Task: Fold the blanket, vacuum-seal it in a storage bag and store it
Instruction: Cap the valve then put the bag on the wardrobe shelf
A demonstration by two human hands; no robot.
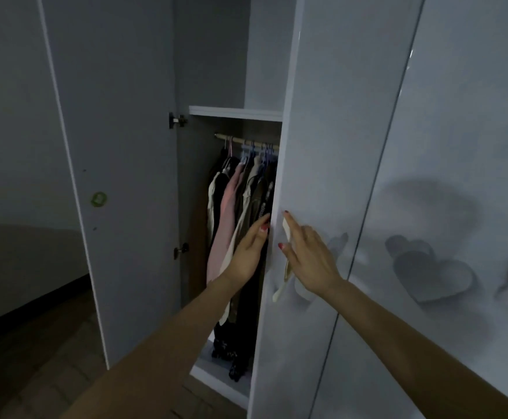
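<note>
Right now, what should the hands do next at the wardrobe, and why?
Probably swing the right door wider. The left hand reaches past its edge toward the hanging clothes, the right hand is at its handle, and the door is only partly open.

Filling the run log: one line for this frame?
stage: at wardrobe | left hand: open, at door edge | right hand: open, on handle | left door: open | blanket: not visible

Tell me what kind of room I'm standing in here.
Probably a bedroom: a tall white wardrobe stands with one door open, and clothes hang on hangers from a rail inside.
</note>
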